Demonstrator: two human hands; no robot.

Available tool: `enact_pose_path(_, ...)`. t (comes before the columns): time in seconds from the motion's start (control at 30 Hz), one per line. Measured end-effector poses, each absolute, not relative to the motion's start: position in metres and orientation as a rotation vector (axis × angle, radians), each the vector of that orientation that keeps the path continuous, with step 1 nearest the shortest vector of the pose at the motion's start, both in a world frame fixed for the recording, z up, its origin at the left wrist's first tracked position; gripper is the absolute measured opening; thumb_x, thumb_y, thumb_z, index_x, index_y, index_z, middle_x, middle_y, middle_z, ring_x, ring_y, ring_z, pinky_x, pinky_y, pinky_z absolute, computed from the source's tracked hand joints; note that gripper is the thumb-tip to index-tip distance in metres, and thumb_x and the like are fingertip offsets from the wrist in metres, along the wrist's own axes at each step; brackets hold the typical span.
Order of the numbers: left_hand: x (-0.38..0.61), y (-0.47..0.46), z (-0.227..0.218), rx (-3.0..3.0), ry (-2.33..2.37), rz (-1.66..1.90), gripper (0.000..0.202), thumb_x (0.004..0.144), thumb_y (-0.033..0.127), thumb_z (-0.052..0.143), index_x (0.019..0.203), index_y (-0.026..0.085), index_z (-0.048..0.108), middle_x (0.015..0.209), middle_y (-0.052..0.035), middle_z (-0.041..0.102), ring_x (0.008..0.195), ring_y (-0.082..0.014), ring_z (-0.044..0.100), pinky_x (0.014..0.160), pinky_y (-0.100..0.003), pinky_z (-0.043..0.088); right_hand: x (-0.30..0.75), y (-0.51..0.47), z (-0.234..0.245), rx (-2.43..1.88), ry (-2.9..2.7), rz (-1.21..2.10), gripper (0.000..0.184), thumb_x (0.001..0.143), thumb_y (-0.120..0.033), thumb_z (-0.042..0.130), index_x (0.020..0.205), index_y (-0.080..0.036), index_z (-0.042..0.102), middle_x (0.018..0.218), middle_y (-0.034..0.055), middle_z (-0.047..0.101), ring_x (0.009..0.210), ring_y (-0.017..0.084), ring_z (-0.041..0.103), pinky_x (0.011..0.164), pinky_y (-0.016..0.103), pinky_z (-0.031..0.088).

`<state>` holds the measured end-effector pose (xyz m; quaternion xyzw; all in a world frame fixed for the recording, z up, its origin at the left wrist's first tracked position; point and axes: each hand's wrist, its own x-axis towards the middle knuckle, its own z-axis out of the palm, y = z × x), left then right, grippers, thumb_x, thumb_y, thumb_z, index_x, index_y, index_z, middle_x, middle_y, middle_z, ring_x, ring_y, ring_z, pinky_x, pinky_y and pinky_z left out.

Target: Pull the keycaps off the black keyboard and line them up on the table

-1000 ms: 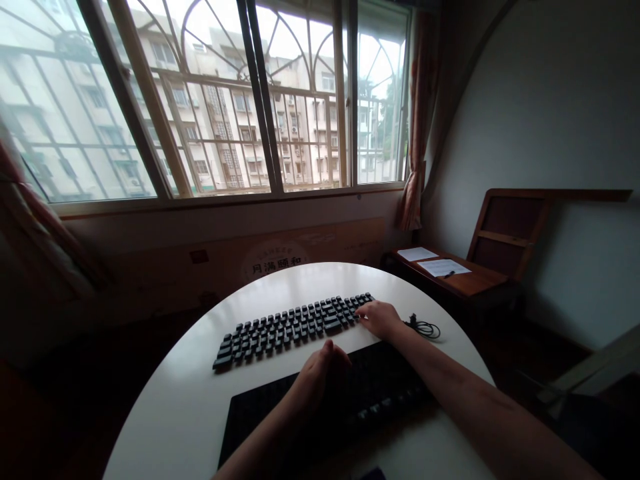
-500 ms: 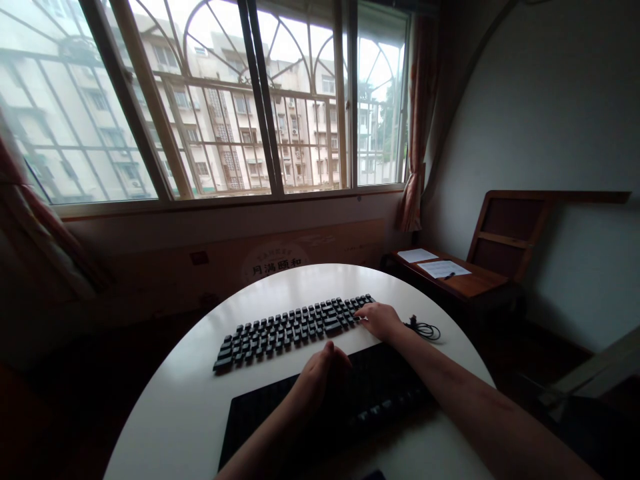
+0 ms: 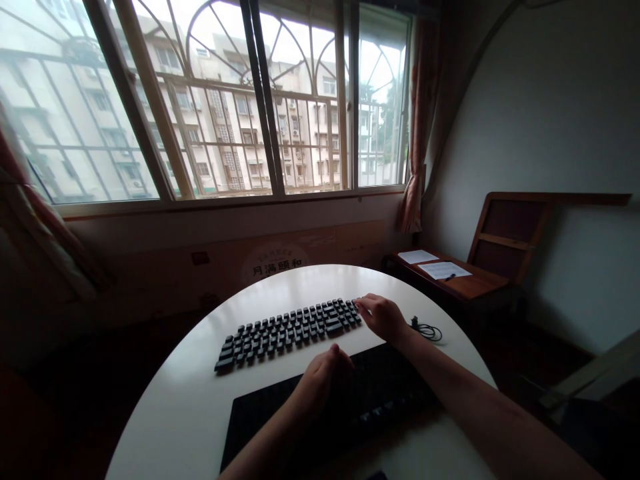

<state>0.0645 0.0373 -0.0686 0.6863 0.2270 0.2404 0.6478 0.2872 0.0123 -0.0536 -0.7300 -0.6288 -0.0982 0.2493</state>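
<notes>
Rows of dark keycaps (image 3: 290, 335) stand on the white round table (image 3: 165, 400), laid out like a keyboard, with small gaps between them. My right hand (image 3: 383, 317) is at the right end of these rows, its fingers pinched together; what is between the fingertips is hidden. Nearer to me lies a black keyboard base (image 3: 265, 407), with several keycaps (image 3: 385, 408) along its near side. Over the middle of that base, my left hand (image 3: 325, 373) is closed with its thumb on top. Whatever the left fingers hold, if anything, is out of sight.
A coiled black cable (image 3: 427, 331) lies on the table to the right of my right hand. Beyond, a wooden chair (image 3: 480, 283) carries white papers (image 3: 444, 269) and a pen. A barred window (image 3: 270, 100) with curtains (image 3: 415, 167) fills the far side.
My right hand has shifted slightly right and lifted its wrist, with the fingers drawn closer together at the end keycaps. The left hand has stayed nearly in place.
</notes>
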Motion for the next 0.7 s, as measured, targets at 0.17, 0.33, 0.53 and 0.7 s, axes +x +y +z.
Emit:
enact_pose_path(0.17, 0.059, 0.032, -0.061, 1.862, 0.491, 0.57, 0.062, 0.089, 0.072, 0.042, 0.071, 0.016, 0.062, 0.062, -0.0025, 0.053, 0.061, -0.0175, 0.045, 0.06, -0.029, 0.035, 0.271, -0.012, -0.021, -1.627, -1.7, -0.352, 0.05, 0.104, -0.04, 0.031, 0.099, -0.017, 0.074, 0.103, 0.0107, 0.07, 0.102, 0.023, 0.061, 0.094, 0.032, 0.046)
enact_pose_path(0.33, 0.056, 0.025, -0.049, 2.243, 0.456, 0.496, 0.03, 0.09, 0.044, 0.055, 0.073, 0.019, 0.062, 0.074, -0.0052, 0.061, 0.072, -0.0221, 0.054, 0.067, -0.03, 0.037, 0.282, -0.056, 0.007, -1.668, -1.324, -0.063, 0.088, 0.101, -0.059, -0.001, 0.08, -0.017, 0.073, 0.056, 0.0047, 0.058, 0.063, 0.018, 0.064, 0.072, 0.03, 0.051)
enact_pose_path(0.53, 0.055, 0.016, -0.043, 2.589, 0.368, 0.455, 0.013, 0.088, 0.024, 0.054, 0.08, 0.02, 0.063, 0.087, -0.0067, 0.065, 0.084, -0.0237, 0.059, 0.074, -0.032, 0.043, 0.314, -0.111, -0.034, -1.436, -1.017, 0.254, 0.053, 0.084, -0.068, 0.06, 0.089, -0.016, 0.066, 0.052, -0.0012, 0.056, 0.047, 0.014, 0.056, 0.045, 0.024, 0.048)
enact_pose_path(0.7, 0.057, 0.017, -0.051, 2.709, 0.328, 0.51, 0.009, 0.085, 0.021, 0.06, 0.092, 0.022, 0.064, 0.112, -0.0078, 0.067, 0.107, -0.0268, 0.059, 0.095, -0.042, 0.047, 0.324, -0.131, -0.08, -1.363, -0.746, 0.353, 0.05, 0.075, -0.058, 0.074, 0.103, -0.017, 0.063, 0.061, -0.0035, 0.055, 0.052, 0.013, 0.054, 0.045, 0.025, 0.051)
